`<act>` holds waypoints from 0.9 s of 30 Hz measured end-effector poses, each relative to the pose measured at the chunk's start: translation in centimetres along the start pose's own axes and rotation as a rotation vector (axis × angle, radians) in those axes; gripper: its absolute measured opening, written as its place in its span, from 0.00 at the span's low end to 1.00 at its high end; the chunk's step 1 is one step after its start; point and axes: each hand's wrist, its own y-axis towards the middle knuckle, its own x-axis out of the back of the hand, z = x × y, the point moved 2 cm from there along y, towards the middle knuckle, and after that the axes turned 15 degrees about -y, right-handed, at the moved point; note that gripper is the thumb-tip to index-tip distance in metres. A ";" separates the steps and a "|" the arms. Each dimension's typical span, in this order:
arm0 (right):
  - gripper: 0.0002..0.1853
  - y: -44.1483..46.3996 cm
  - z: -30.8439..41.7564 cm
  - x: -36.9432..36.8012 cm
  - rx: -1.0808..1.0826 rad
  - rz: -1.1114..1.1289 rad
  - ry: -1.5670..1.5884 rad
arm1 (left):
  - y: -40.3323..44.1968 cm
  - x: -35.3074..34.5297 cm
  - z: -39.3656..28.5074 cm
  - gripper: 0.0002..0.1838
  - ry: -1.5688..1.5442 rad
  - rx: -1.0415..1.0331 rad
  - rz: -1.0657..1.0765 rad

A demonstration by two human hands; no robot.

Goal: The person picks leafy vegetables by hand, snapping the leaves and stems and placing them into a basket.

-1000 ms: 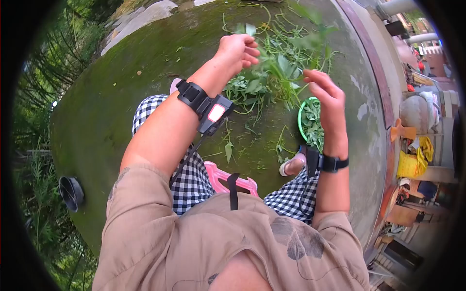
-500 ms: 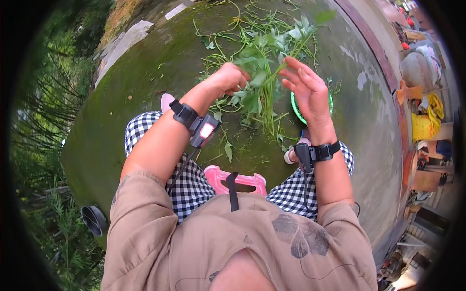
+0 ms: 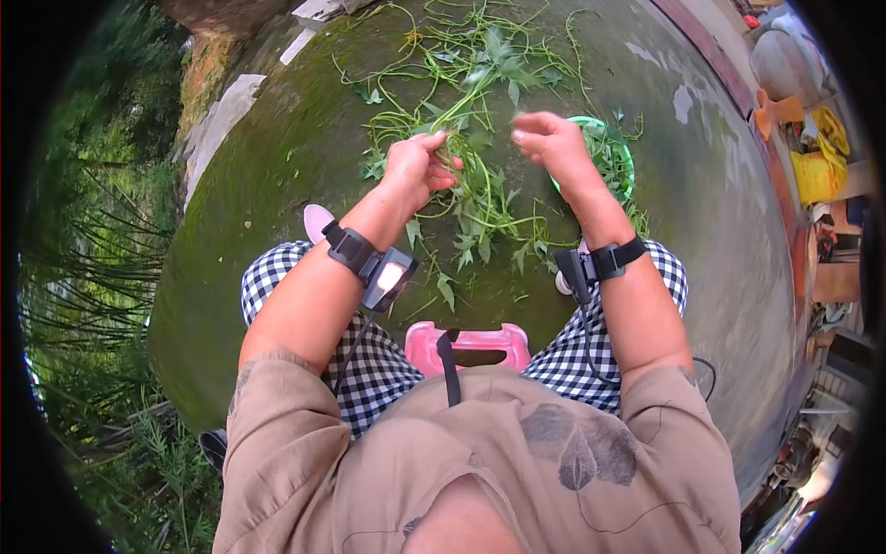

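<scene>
My left hand [image 3: 417, 170] pinches a leafy green vine stem [image 3: 469, 96] between thumb and fingers. Its leafy end [image 3: 498, 57] points up and away over the pile. Right of it, my right hand [image 3: 556, 152] is closed, thumb and fingertips drawn together; whatever they hold, if anything, is too blurred to make out. A tangle of cut vines [image 3: 480, 189] hangs or lies just beneath and between the hands. Beside and partly behind my right hand is a bright green basket [image 3: 630, 171] with leaves inside.
More vines [image 3: 397, 69] spread over the mossy concrete ground [image 3: 249, 212]. A pink plastic stool [image 3: 425, 346] shows between my knees. Dense greenery [image 3: 92, 212] borders the left side. At the right stand a yellow bag [image 3: 820, 175] and an orange object [image 3: 775, 111].
My right hand has come away from the leafy bunch, its fingers drawing together, and more of the green basket shows. The leafy stem at my left hand now points farther away from me.
</scene>
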 end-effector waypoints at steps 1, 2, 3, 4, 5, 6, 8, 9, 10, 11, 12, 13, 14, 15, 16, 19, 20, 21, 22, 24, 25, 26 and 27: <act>0.17 0.0 -0.6 -0.2 -0.071 0.045 -0.066 | 0.0 0.1 -0.3 0.12 -0.012 -0.001 0.000; 0.16 0.2 -1.6 -0.6 -0.141 0.091 -0.132 | -0.1 0.1 -0.5 0.12 -0.022 0.002 -0.014; 0.15 0.5 -2.8 -1.0 -0.211 0.138 -0.200 | 0.0 0.3 -0.7 0.12 -0.027 0.001 -0.014; 0.15 1.3 -5.2 -1.7 -0.180 0.150 -0.317 | 0.1 0.5 -0.9 0.12 -0.034 0.000 -0.013; 0.15 1.1 -6.2 -2.1 -0.171 0.150 -0.450 | 0.1 0.7 -1.0 0.12 -0.042 -0.003 -0.014; 0.15 0.6 -6.6 -2.4 -0.161 0.151 -0.583 | -0.2 0.6 -1.2 0.12 -0.038 -0.014 -0.033; 0.17 0.0 -7.6 -3.2 -0.226 0.217 -0.769 | -0.2 0.6 -1.5 0.13 -0.005 -0.019 0.020; 0.17 0.0 -8.5 -3.7 -0.250 0.270 -0.756 | -0.3 0.7 -1.6 0.13 0.012 -0.021 0.047; 0.17 0.1 -10.3 -4.3 -0.274 0.323 -0.743 | -0.4 0.7 -1.7 0.14 0.004 -0.025 0.080; 0.17 0.1 -12.1 -5.0 -0.298 0.377 -0.729 | -0.5 0.6 -1.8 0.14 -0.005 -0.030 0.114; 0.17 -0.2 -12.5 -5.6 -0.300 0.448 -0.619 | -0.6 0.4 -1.8 0.14 -0.013 -0.033 0.147; 0.17 -0.5 -13.0 -5.8 -0.379 0.515 -0.480 | -0.8 0.2 -1.8 0.14 -0.040 -0.037 0.162; 0.17 -1.1 -13.6 -6.1 -0.456 0.581 -0.338 | -1.0 0.1 -1.8 0.14 -0.066 -0.043 0.176; 0.17 -1.8 -13.3 -6.5 -0.532 0.644 -0.194 | -1.1 0.1 -1.9 0.13 -0.091 -0.047 0.189; 0.19 -2.2 -12.8 -6.7 -0.552 0.629 -0.125 | -1.1 0.1 -2.0 0.13 -0.104 -0.042 0.205; 0.20 -2.7 -10.9 -6.6 -0.581 0.551 0.052 | -0.8 0.5 -2.1 0.13 -0.147 -0.033 0.226; 0.21 -2.7 -10.7 -6.3 -0.613 0.520 0.088 | -0.6 0.6 -2.1 0.13 -0.160 -0.031 0.215; 0.21 -2.6 -10.4 -6.0 -0.608 0.416 0.095 | -0.4 0.7 -2.1 0.13 -0.173 -0.029 0.205; 0.22 -2.5 -10.0 -5.7 -0.602 0.312 0.102 | -0.4 0.7 -2.2 0.13 -0.166 -0.033 0.160; 0.25 -1.9 -9.6 -4.8 -0.535 0.138 0.092 | -0.1 1.1 -2.2 0.13 -0.014 0.016 0.025; 0.27 -1.5 -9.3 -4.2 -0.500 0.090 0.131 | 0.1 1.4 -2.1 0.12 0.061 0.039 -0.043; 0.27 -1.2 -9.0 -3.5 -0.444 0.044 0.170 | 0.5 1.8 -1.5 0.12 0.076 0.065 -0.078; 0.28 -0.9 -8.2 -2.7 -0.387 -0.001 0.209 | 0.7 2.0 -1.0 0.12 0.105 0.091 -0.096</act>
